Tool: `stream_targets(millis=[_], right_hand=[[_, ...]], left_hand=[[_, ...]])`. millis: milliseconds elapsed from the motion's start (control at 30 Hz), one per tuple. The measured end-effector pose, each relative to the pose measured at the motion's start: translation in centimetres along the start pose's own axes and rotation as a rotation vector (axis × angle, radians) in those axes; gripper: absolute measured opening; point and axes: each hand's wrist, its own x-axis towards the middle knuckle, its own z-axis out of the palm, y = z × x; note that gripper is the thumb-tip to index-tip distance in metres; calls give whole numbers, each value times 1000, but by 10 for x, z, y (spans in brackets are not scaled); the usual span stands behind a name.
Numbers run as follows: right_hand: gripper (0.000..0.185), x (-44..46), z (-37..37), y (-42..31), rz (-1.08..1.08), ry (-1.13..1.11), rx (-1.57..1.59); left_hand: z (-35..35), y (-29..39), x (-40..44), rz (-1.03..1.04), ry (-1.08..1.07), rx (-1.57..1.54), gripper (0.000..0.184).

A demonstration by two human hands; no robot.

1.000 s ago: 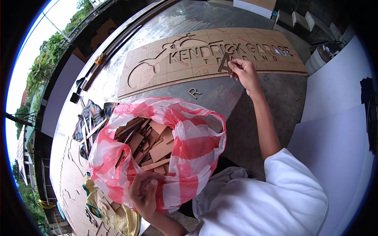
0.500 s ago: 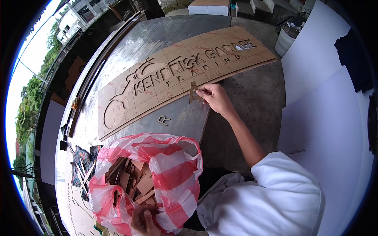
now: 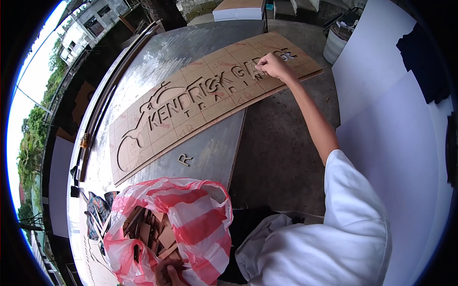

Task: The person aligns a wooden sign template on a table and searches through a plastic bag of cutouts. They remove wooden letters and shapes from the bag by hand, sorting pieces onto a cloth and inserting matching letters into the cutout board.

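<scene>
My right hand (image 3: 274, 66) is over the brown sign board (image 3: 191, 136), fingers pinched on a cut-out letter A (image 3: 255, 73). The letter is at the first A of "GARAGE"; whether it lies flush in the opening is hidden by my fingers. The board bears cut lettering "KENDRICK GARAGE TRADING" and a curved outline. At the bottom, my left hand (image 3: 169, 275) is closed at the near rim of a red-and-white striped plastic bag (image 3: 202, 217). Brown scrap pieces (image 3: 151, 231) fill the bag. A loose letter R (image 3: 185, 159) lies between bag and board.
The board rests on a grey metal-topped table (image 3: 214, 152), overhanging its right edge. Concrete floor (image 3: 291, 143) lies to the right, with large white sheets (image 3: 381, 133) standing beyond. A whitish bucket (image 3: 337, 47) stands at the back right. Thin strips (image 3: 98, 214) lie left of the bag.
My right hand has carried the letter A from the board's near edge up and away to the "GARAGE" lettering. My left hand stays at the bag. The view has shifted slightly.
</scene>
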Motion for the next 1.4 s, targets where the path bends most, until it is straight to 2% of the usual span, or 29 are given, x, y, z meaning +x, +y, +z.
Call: stream_targets(millis=[67,133,333,400,600,833,1033,1200,1300,1400], right_hand=[[23,12,2,-7,29,-73,-66],[23,23,5,-4,-71,-90,-224],[24,38,13,-2,20,-83,-223],[23,39,17,0,-60,83,-264],[20,32,21,-3,-104,159,-285],[18,28,19,-8,-75,100,-307],[13,26,20,-3,-155,89,-207],[19,25,13,0,-274,-68,-238],[21,16,6,-8,-279,-90,-306],[23,15,6,-14,-281,-99,-335]], left_hand=[[-1,-1,-1,2,4,-25,21],[-2,-4,-1,4,18,-19,21],[-7,-10,0,-12,18,6,21],[-6,-8,2,-6,15,5,21],[-3,-5,2,-2,34,47,21],[0,1,4,-10,20,1,20],[-6,-8,4,-7,8,10,21],[-10,-19,3,-35,10,-30,23],[-8,-17,4,-51,2,-4,20],[-8,-16,3,-38,-5,-30,25]])
